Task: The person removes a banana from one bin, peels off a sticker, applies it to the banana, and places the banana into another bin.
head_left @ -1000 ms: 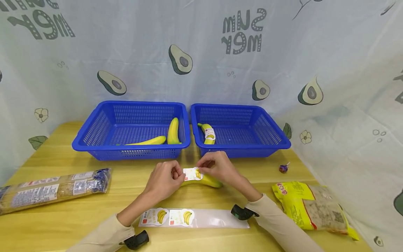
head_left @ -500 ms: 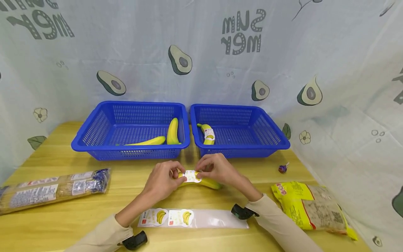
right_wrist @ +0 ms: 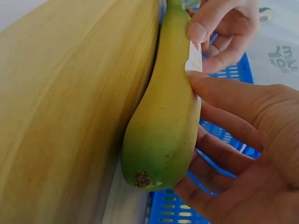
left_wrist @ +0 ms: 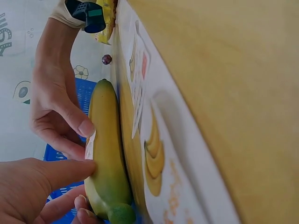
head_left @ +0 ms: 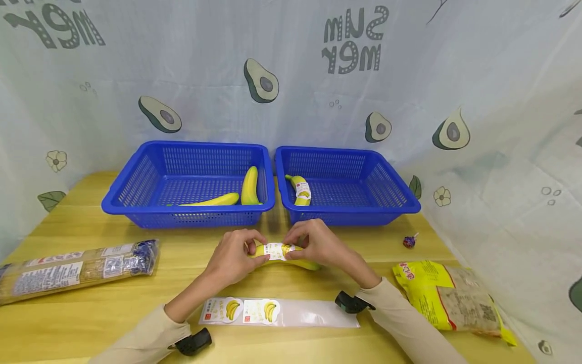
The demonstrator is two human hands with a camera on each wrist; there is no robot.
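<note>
A yellow banana (head_left: 302, 263) with greenish ends lies crosswise on the table before the baskets. On its upper side sits a white label sticker (head_left: 275, 251) printed with bananas, curving along the peel. My left hand (head_left: 234, 257) grips the banana at the label's left end, thumb on the near side and fingers on the far side. At the label's other end my right hand (head_left: 318, 246) holds the banana likewise, its thumb (right_wrist: 219, 91) at the label's edge. Closer to me lies a clear backing strip (head_left: 318, 313) bearing two more banana labels (head_left: 261, 311).
Behind the hands stand two blue baskets. The left basket (head_left: 186, 209) holds two bananas, the right basket (head_left: 350, 206) one labelled banana (head_left: 301, 191). A long noodle packet (head_left: 82, 270) lies left; a yellow bag (head_left: 447, 296) and a small lollipop (head_left: 409, 241) lie right.
The label, held up between both hands a second ago, has come down onto the banana and now follows its curve. Fingers of both hands have moved onto the banana around the label's ends.
</note>
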